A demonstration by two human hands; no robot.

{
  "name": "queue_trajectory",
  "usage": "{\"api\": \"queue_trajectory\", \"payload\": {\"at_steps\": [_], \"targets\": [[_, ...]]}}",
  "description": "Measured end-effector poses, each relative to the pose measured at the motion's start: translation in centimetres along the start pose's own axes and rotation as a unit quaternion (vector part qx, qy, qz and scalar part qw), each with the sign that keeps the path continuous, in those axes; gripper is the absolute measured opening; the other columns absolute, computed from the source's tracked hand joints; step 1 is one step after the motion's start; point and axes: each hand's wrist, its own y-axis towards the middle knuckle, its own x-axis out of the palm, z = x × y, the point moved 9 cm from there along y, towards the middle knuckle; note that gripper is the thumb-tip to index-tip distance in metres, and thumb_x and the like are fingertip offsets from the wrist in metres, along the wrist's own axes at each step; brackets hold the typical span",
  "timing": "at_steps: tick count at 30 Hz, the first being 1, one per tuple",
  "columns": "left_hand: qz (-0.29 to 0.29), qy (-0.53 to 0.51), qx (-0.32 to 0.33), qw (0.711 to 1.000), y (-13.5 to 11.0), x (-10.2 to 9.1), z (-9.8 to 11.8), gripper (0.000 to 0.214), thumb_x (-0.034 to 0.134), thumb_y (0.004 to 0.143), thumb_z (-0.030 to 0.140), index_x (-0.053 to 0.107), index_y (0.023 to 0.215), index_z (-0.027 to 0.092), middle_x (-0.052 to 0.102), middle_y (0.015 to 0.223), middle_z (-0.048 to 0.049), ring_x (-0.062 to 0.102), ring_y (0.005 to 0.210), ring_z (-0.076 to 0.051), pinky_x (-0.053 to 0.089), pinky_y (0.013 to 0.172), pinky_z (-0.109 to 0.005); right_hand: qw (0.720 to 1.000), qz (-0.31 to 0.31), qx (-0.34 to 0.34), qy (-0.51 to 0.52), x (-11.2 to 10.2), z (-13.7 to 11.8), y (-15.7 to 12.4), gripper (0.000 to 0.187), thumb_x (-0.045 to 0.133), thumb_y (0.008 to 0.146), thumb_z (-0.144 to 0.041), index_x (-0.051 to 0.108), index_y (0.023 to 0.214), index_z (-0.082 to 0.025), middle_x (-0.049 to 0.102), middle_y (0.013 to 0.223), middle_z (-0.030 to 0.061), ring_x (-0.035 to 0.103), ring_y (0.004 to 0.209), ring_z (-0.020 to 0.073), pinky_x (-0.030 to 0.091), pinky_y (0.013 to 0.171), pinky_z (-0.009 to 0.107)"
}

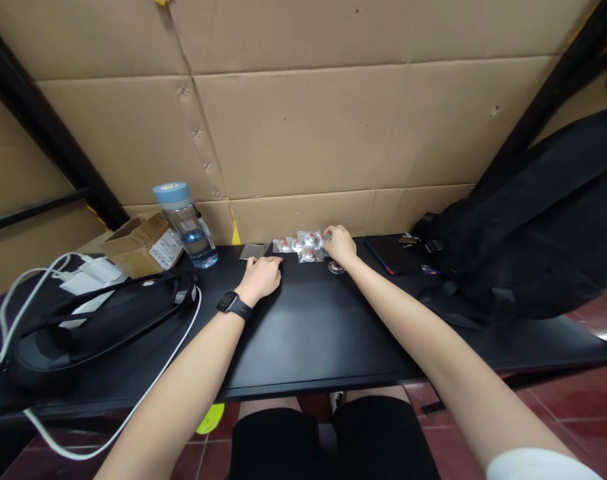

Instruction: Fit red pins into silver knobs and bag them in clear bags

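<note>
Several small clear packets with red and white contents (303, 245) lie at the back of the black table (308, 333). My right hand (339, 244) rests on the right end of that pile, fingers curled onto a packet. A small round shiny piece (336, 268) lies just below that hand. My left hand (261, 277), with a black watch (233, 305) on its wrist, lies knuckles up on the table, fingers curled under, near a flat clear packet (253, 251). What the left fingers hold, if anything, is hidden.
A water bottle with a blue cap (186, 225) and an open cardboard box (141, 245) stand at the back left. A black bag (98, 320) with white cables (133, 400) fills the left. A black backpack (528, 247) and a dark flat case (391, 255) sit right. Cardboard wall behind.
</note>
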Motion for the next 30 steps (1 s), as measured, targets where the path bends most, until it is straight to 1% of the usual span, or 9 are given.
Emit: {"api": "queue_trajectory", "payload": {"at_steps": [3, 6, 8, 11, 14, 19, 23, 27, 30], "targets": [[0.007, -0.005, -0.005, 1.000, 0.3, 0.0, -0.6, 0.041, 0.043, 0.093, 0.015, 0.063, 0.128, 0.020, 0.071, 0.127, -0.0130, 0.063, 0.121, -0.028, 0.038, 0.096, -0.044, 0.999, -0.025, -0.033, -0.018, -1.0, 0.0, -1.9, 0.027, 0.062, 0.086, -0.013, 0.067, 0.109, -0.026, 0.063, 0.121, 0.0073, 0.062, 0.108, 0.0238, 0.046, 0.079, 0.030], [0.010, -0.009, -0.007, 1.000, 0.4, -0.2, -0.8, 0.043, 0.043, 0.092, 0.013, 0.064, 0.129, 0.021, 0.073, 0.122, -0.0120, 0.066, 0.116, -0.028, 0.039, 0.096, -0.043, 0.993, -0.067, -0.086, -0.048, -1.6, -0.5, -4.0, 0.029, 0.063, 0.086, -0.017, 0.066, 0.114, -0.023, 0.064, 0.120, 0.0091, 0.064, 0.107, 0.0245, 0.048, 0.083, 0.031], [0.014, -0.011, -0.010, 1.000, 0.5, -0.4, -1.0, 0.045, 0.043, 0.092, 0.013, 0.063, 0.131, 0.022, 0.075, 0.119, -0.0115, 0.068, 0.113, -0.028, 0.040, 0.096, -0.043, 0.987, -0.095, -0.122, -0.047, -1.9, -0.8, -5.2, 0.030, 0.065, 0.086, -0.021, 0.066, 0.116, -0.024, 0.065, 0.125, 0.0091, 0.063, 0.111, 0.0252, 0.049, 0.087, 0.032], [0.029, -0.002, -0.024, 0.999, 0.4, -0.8, -1.3, 0.047, 0.043, 0.092, 0.014, 0.061, 0.134, 0.023, 0.075, 0.117, -0.0118, 0.069, 0.111, -0.028, 0.041, 0.099, -0.043, 0.980, -0.137, -0.143, -0.028, -1.9, -0.6, -6.3, 0.036, 0.069, 0.084, -0.026, 0.066, 0.120, -0.026, 0.066, 0.130, 0.0067, 0.063, 0.117, 0.0258, 0.049, 0.090, 0.032], [0.032, -0.001, -0.044, 0.999, 0.2, -1.1, -1.9, 0.047, 0.046, 0.090, 0.016, 0.063, 0.133, 0.024, 0.076, 0.113, -0.0111, 0.070, 0.108, -0.027, 0.046, 0.098, -0.040, 0.973, -0.168, -0.152, -0.035, -1.5, -0.1, -6.6, 0.040, 0.074, 0.082, -0.028, 0.067, 0.122, -0.025, 0.071, 0.124, 0.0079, 0.066, 0.114, 0.0278, 0.050, 0.087, 0.032], [0.029, -0.035, -0.034, 0.998, 0.1, -1.0, -2.3, 0.047, 0.049, 0.087, 0.014, 0.066, 0.128, 0.030, 0.077, 0.112, -0.0061, 0.072, 0.105, -0.025, 0.054, 0.090, -0.034, 0.973, -0.164, -0.160, -0.007, -1.2, 0.4, -6.3, 0.023, 0.071, 0.085, -0.020, 0.073, 0.107, -0.024, 0.076, 0.104, 0.0063, 0.071, 0.098, 0.0241, 0.050, 0.080, 0.028], [0.049, -0.022, -0.012, 0.998, 0.4, -1.3, -2.3, 0.049, 0.050, 0.084, 0.011, 0.067, 0.126, 0.029, 0.075, 0.118, -0.0065, 0.070, 0.108, -0.025, 0.054, 0.090, -0.035, 0.972, -0.152, -0.177, 0.040, -1.3, 0.5, -6.0, 0.030, 0.075, 0.080, -0.017, 0.072, 0.109, -0.023, 0.076, 0.100, 0.0061, 0.072, 0.095, 0.0227, 0.050, 0.080, 0.027], [0.044, -0.002, 0.016, 0.999, 0.7, -1.3, -1.5, 0.036, 0.051, 0.088, 0.015, 0.074, 0.113, 0.027, 0.077, 0.110, -0.0073, 0.071, 0.103, -0.026, 0.051, 0.091, -0.038, 0.974, -0.154, -0.163, 0.041, -1.3, 0.9, -5.7, 0.020, 0.075, 0.080, -0.020, 0.073, 0.100, -0.022, 0.076, 0.091, 0.0048, 0.072, 0.087, 0.0214, 0.048, 0.075, 0.025], [0.048, 0.005, 0.007, 0.999, 0.8, -1.6, -1.1, 0.029, 0.054, 0.090, 0.018, 0.075, 0.108, 0.027, 0.078, 0.102, -0.0066, 0.070, 0.102, -0.027, 0.049, 0.091, -0.039, 0.976, -0.153, -0.151, 0.027, -1.4, 1.1, -5.6, 0.015, 0.073, 0.079, -0.022, 0.072, 0.095, -0.024, 0.075, 0.089, 0.0033, 0.071, 0.085, 0.0210, 0.046, 0.072, 0.025]]}}
